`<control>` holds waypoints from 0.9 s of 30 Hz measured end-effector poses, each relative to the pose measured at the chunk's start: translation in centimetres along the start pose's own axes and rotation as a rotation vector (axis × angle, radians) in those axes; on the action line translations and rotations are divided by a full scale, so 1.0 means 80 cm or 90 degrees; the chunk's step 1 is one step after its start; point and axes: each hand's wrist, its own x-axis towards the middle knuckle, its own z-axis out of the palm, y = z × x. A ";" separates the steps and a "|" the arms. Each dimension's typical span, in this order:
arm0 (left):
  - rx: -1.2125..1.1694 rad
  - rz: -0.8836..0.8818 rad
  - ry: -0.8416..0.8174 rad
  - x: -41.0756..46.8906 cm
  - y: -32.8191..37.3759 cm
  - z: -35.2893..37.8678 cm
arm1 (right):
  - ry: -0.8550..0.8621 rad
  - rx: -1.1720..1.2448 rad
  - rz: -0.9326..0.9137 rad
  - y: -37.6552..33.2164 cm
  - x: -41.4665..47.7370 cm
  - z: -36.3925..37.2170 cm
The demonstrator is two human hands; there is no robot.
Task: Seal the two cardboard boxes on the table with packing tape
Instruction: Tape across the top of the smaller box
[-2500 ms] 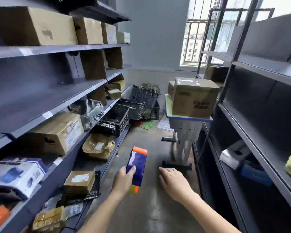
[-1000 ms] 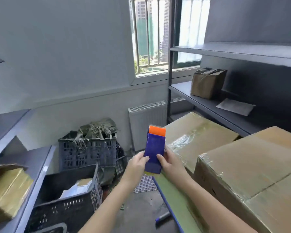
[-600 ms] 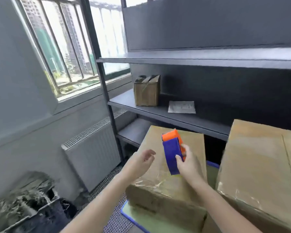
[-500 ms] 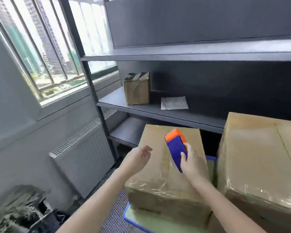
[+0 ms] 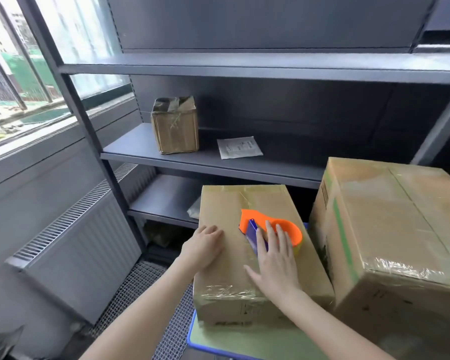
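Left hand (image 5: 205,246) flat, fingers together, on small box (image 5: 226,203) at frame centre, likely steadying it; right hand (image 5: 273,263) spread over tape dispenser (image 5: 253,219) lying there, likely readying grip; large box (image 5: 390,216) lower right.

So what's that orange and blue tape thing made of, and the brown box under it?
The orange and blue tape dispenser looks like smooth, hard plastic: bright colour, moulded curves. The smaller brown box looks like matte cardboard, with shiny, crinkled clear tape over its edges.
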 end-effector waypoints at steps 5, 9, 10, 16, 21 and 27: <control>-0.034 -0.022 0.040 -0.019 0.003 0.007 | -0.026 -0.022 -0.056 -0.025 -0.004 0.000; 0.029 -0.055 0.053 -0.028 0.013 0.006 | 0.003 -0.117 -0.101 -0.029 -0.013 -0.014; 0.042 -0.063 0.052 -0.030 0.014 0.006 | 0.017 -0.109 -0.124 -0.030 -0.017 -0.013; 0.058 -0.102 0.053 -0.045 0.024 0.005 | -0.148 -0.050 -0.190 -0.038 -0.033 0.012; 0.077 -0.152 0.044 -0.059 0.039 0.003 | -0.204 -0.003 -0.138 -0.039 -0.040 0.023; 0.089 -0.190 0.064 -0.087 0.067 0.010 | -0.259 -0.007 -0.146 -0.016 -0.036 0.014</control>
